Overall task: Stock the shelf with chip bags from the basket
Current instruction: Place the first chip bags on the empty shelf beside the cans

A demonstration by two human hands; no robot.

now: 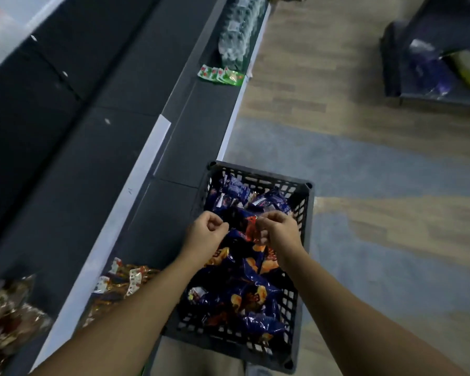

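The chip bags (244,283) fill the basket (302,213), which stands against the lower shelf (174,147). They are judged light, air-filled, slick and crushable, so grip the crimped top seam, not the body. The right hand (278,226) pinches the top bag (244,240) at its upper edge. The left hand (205,232) is curled at that edge; whether it touches the bag cannot be told. Print is blurred.
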